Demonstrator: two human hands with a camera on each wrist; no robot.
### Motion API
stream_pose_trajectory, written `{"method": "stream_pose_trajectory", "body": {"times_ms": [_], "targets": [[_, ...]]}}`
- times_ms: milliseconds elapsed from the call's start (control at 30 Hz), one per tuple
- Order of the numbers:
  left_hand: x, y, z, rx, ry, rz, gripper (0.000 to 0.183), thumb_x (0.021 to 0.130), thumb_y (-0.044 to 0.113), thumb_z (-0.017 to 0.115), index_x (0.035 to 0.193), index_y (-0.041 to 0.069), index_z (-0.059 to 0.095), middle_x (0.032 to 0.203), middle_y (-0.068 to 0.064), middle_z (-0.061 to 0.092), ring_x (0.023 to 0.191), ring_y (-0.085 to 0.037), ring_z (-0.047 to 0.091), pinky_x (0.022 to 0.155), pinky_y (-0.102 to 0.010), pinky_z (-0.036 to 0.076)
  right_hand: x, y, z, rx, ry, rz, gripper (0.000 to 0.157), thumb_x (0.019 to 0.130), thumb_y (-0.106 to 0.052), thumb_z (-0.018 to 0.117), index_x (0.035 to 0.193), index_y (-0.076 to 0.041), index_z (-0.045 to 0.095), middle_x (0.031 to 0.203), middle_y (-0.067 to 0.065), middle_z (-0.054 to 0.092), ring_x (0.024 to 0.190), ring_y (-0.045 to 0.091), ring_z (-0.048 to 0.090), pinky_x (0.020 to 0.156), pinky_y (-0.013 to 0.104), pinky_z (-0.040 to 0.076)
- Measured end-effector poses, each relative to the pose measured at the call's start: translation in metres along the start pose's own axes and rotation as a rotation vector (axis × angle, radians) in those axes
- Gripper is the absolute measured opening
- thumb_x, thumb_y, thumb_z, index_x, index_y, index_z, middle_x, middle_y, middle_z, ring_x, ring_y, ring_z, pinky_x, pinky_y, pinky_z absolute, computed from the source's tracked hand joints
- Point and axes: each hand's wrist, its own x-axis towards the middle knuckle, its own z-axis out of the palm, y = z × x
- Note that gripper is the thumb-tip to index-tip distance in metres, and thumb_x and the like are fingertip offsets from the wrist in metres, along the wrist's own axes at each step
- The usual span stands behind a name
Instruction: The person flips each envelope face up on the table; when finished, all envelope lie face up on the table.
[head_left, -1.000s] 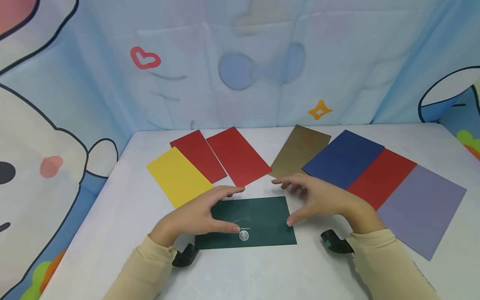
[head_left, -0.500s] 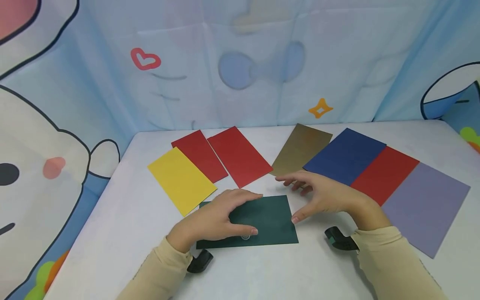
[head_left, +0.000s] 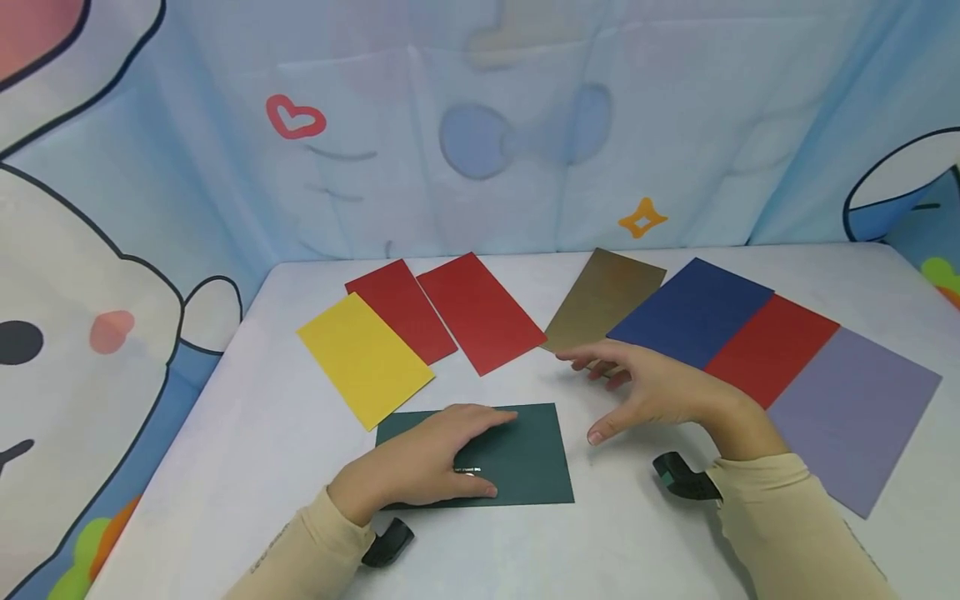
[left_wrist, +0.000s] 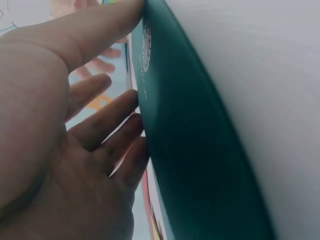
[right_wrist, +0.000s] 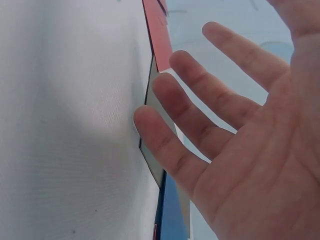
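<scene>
A dark green card or envelope [head_left: 525,450] with a small white round emblem lies flat near the front of the table. My left hand [head_left: 427,454] lies across its left part, palm down with thumb and fingers spread. In the left wrist view the fingertips and thumb touch the face of the green card [left_wrist: 195,135], and the thumb partly covers the emblem. To the right of the card my right hand [head_left: 652,387] hovers with loosely spread fingers. The right wrist view shows the palm and fingers of that hand [right_wrist: 225,145] holding nothing.
Behind the left hand lie a yellow card [head_left: 365,358] and two red cards [head_left: 405,308], [head_left: 483,312]. A bronze card [head_left: 603,300] lies at the back, beside a fan of blue [head_left: 690,312], red [head_left: 772,346] and lavender [head_left: 855,417] sheets. A cartoon curtain [head_left: 360,200] hangs behind the table.
My left hand first moved rightward over the green card. Since then the card has slid left and toward me under it. My right hand has shifted slightly right, now apart from the card.
</scene>
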Motion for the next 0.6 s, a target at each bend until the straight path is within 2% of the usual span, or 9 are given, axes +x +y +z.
{"method": "stream_pose_trajectory", "body": {"times_ms": [267, 500, 600], "targets": [[-0.047, -0.019, -0.013, -0.045, -0.005, -0.074, 0.072, 0.089, 0.029, 0.079, 0.152, 0.024, 0.045, 0.149, 0.013, 0.045, 0.137, -0.01, 0.04, 0.11, -0.033, 0.038, 0.0, 0.001, 0.001, -0.007, -0.006, 0.001, 0.087, 0.074, -0.032, 0.092, 0.148, -0.012, 0.05, 0.14, 0.011, 0.052, 0.126, 0.033, 0.048, 0.103, 0.054, 0.041], [-0.09, -0.036, -0.028, 0.029, 0.016, -0.105, 0.069, 0.087, 0.025, 0.081, 0.148, 0.028, 0.05, 0.144, 0.017, 0.05, 0.132, -0.013, 0.042, 0.108, -0.046, 0.039, 0.0, 0.001, 0.002, -0.018, -0.005, 0.001, 0.086, 0.073, -0.033, 0.092, 0.146, -0.012, 0.051, 0.139, 0.01, 0.053, 0.125, 0.032, 0.049, 0.102, 0.053, 0.042], [-0.108, -0.044, -0.032, 0.027, 0.027, -0.112, 0.066, 0.088, 0.024, 0.08, 0.147, 0.031, 0.051, 0.143, 0.017, 0.05, 0.132, -0.016, 0.043, 0.107, -0.049, 0.04, 0.001, 0.001, 0.002, -0.015, -0.007, -0.004, 0.086, 0.073, -0.033, 0.092, 0.146, -0.011, 0.051, 0.139, 0.01, 0.053, 0.125, 0.032, 0.049, 0.102, 0.053, 0.042]]}}
